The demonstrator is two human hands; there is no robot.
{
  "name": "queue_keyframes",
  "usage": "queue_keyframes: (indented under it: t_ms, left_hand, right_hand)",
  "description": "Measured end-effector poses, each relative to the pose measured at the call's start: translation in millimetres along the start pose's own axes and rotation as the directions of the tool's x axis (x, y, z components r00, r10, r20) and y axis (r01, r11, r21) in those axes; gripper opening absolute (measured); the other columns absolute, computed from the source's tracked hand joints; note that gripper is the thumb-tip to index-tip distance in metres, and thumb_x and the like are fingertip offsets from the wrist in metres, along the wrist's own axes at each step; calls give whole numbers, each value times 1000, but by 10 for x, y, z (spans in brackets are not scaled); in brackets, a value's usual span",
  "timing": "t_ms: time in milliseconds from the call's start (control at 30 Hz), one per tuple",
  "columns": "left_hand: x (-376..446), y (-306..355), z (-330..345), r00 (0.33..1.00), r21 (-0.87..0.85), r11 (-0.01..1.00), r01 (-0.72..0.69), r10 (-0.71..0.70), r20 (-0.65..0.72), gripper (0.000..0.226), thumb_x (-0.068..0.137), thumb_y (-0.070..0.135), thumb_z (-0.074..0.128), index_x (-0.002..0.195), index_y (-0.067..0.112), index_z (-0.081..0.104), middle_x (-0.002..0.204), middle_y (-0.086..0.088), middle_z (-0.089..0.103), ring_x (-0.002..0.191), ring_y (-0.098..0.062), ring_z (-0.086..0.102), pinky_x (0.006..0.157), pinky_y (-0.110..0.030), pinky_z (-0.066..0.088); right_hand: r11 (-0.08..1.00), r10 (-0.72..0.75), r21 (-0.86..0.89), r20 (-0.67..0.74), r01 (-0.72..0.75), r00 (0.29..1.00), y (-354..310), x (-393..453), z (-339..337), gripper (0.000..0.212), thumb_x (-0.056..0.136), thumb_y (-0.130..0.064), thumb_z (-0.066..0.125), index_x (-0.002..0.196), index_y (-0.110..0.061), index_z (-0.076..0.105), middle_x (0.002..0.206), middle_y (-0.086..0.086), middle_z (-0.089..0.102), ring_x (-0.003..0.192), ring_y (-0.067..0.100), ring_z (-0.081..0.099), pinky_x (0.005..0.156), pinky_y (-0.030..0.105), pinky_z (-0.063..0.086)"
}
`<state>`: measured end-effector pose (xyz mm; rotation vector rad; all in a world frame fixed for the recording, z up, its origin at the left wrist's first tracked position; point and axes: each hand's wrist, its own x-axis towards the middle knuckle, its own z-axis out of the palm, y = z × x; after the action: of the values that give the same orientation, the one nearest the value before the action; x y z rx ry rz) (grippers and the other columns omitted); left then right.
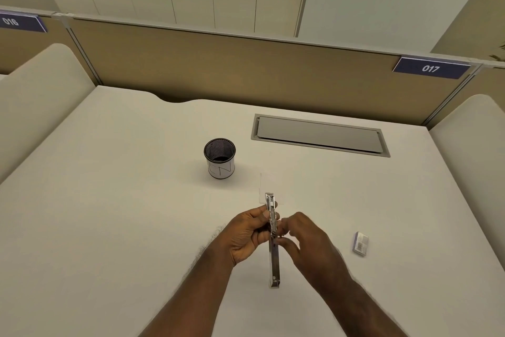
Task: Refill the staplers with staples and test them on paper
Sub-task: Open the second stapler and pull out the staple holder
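The left hand (247, 235) grips the opened metal stapler (273, 241) steady; the right hand (306, 241) pinches at its channel, probably seating staples—keep them aligned and flat.

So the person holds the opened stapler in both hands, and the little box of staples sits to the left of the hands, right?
Not quite. The head view shows the box of staples lying on the desk to the right of the hands, not the left. The left hand and right hand do hold the opened stapler.
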<state>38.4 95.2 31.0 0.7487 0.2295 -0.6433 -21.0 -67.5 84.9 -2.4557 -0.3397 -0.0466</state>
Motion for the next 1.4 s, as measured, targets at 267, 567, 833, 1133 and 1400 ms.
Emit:
queue_keyframes:
  t_ms: [267,567,833,1133,1400]
  left_hand:
    - [-38,-19,54,999,61,998,23,-25,39,40,91,9,57,128,-5,56,105,-18,67,86,-25,71,78,-33,59]
    - [-48,23,98,996,104,994,32,-41,82,29,90,9,57,116,2,68,101,-13,72,89,-20,70,77,-31,59]
    - [-42,6,82,998,84,996,41,-45,45,26,96,4,50,118,3,65,96,-13,72,82,-19,71,69,-29,60]
    - [-42,-33,70,998,52,998,47,-49,44,29,87,8,59,115,3,67,94,-13,72,79,-20,71,68,-30,60]
    - [-50,-61,64,990,83,996,46,-56,128,31,89,10,59,117,1,68,113,-18,70,96,-24,71,77,-31,59]
  right_hand:
    - [987,113,123,-96,-101,989,40,152,-107,22,97,-29,50,111,-33,67,92,-18,61,91,1,58,78,18,47]
    - [987,85,-133,-2,-85,996,-20,200,-151,28,97,-38,46,119,-37,64,93,-13,53,80,7,56,65,24,49]
    - [950,30,-311,54,-12,998,-29,176,-206,28,94,-45,42,109,-41,66,97,-16,55,74,8,54,58,21,39]
    - [960,72,-279,135,-31,988,-7,173,-224,27,94,-47,44,106,-42,68,99,-17,58,77,5,58,63,21,42]
    - [962,234,-172,135,-210,963,-12,294,-206,5,86,-38,63,89,-36,66,86,-14,64,73,4,58,66,20,43]
